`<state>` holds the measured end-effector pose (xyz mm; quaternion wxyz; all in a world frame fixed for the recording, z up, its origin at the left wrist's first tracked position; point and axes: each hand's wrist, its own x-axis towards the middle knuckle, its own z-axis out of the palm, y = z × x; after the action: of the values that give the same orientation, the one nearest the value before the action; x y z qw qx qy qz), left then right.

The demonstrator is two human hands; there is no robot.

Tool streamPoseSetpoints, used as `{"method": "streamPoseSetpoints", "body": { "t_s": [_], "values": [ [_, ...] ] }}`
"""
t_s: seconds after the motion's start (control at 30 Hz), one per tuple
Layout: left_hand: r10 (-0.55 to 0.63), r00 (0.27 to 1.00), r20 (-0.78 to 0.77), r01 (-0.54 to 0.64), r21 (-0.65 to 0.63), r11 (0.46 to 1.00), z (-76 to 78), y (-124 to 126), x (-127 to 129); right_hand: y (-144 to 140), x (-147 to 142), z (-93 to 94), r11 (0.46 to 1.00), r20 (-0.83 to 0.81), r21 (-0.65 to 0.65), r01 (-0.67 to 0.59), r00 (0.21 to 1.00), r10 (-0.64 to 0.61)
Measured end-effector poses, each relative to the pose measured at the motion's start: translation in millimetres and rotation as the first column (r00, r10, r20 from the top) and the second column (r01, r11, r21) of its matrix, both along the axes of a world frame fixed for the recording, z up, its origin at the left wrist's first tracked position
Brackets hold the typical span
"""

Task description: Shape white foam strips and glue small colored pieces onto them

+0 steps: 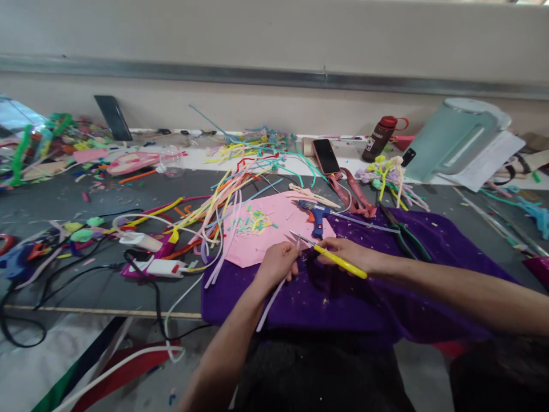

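Your left hand (278,264) is closed around a pale lilac strip (271,302), pinching its upper end while the rest trails down toward you over the purple cloth (343,303). Your right hand (349,253) is wrapped around the yellow handles of a pair of scissors (330,256), whose thin blades point left and meet the top of the strip just beside your left fingers; you cannot tell how far the blades are parted. Both hands rest over the cloth, at the near edge of a pink sheet (266,232) sprinkled with small coloured cuttings. One blue glue gun (316,216) lies on that sheet just beyond your right hand. One pair of dark pliers (405,234) lies on the cloth to the right. Further back you can count two phones, one (326,156) lying flat and one (114,117) leaning on the wall, one dark bottle (381,137) with a red cap and one pale green jug (454,137)
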<state>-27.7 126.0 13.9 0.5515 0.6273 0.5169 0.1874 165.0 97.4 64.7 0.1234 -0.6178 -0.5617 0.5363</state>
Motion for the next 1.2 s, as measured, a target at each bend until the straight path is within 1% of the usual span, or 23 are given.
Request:
{"method": "streamPoseSetpoints", "body": {
  "t_s": [0.07,0.17,0.27,0.33,0.43,0.5,0.57,0.67,0.77,0.87,1.0,1.1,1.2],
  "values": [
    [-0.011,1.0,-0.014,0.011,0.017,1.0,-0.2,0,0,0,3,-3.7,1.0,-0.027,0.008,-0.004,1.0,0.004],
    [0.0,1.0,-0.011,0.001,0.024,1.0,-1.6,0,0,-3,8,-4.5,0.999,-0.083,-0.042,0.027,0.996,-0.03],
    [0.043,0.998,0.043,-0.044,0.017,0.999,-2.5,0,-2,-11,13,0.0,0.989,-0.155,-0.122,0.086,0.982,-0.105],
    [0.085,0.991,0.103,-0.084,-0.012,0.996,-1.8,1,-2,-17,15,2.1,0.985,-0.183,-0.143,0.094,0.976,-0.119],
    [0.119,0.975,0.189,-0.106,-0.078,0.991,0.7,1,-2,-25,13,0.4,0.994,-0.184,-0.107,0.02,0.982,-0.039],
    [0.116,0.966,0.229,-0.093,-0.111,0.99,2.0,1,0,-27,9,-1.8,0.996,-0.176,-0.081,-0.036,0.984,0.021],
    [0.116,0.961,0.249,-0.086,-0.13,0.988,2.5,0,1,-27,3,-2.3,0.997,-0.163,-0.039,-0.062,0.985,0.055],
    [0.134,0.955,0.266,-0.098,-0.145,0.985,2.1,-1,1,-26,-5,0.3,0.998,-0.136,0.021,-0.057,0.989,0.059],
    [0.133,0.952,0.278,-0.095,-0.144,0.985,1.9,-1,1,-25,-9,1.7,0.999,-0.155,0.017,-0.043,0.987,0.045],
    [0.129,0.953,0.273,-0.092,-0.144,0.985,2.0,-1,1,-23,-10,-0.7,1.0,-0.179,-0.016,-0.011,0.984,0.008],
    [0.11,0.968,0.224,-0.084,-0.121,0.989,1.1,0,0,-14,-5,-3.1,0.996,-0.144,-0.079,0.05,0.988,-0.061],
    [0.068,0.988,0.14,-0.059,-0.066,0.996,-1.8,0,-1,-6,-2,-1.1,0.993,-0.094,-0.107,0.058,0.993,-0.068],
    [0.031,0.996,0.078,-0.03,-0.022,0.999,-4.8,0,-1,-2,-2,1.9,0.994,-0.073,-0.093,0.054,0.995,-0.061]
  ]
}}
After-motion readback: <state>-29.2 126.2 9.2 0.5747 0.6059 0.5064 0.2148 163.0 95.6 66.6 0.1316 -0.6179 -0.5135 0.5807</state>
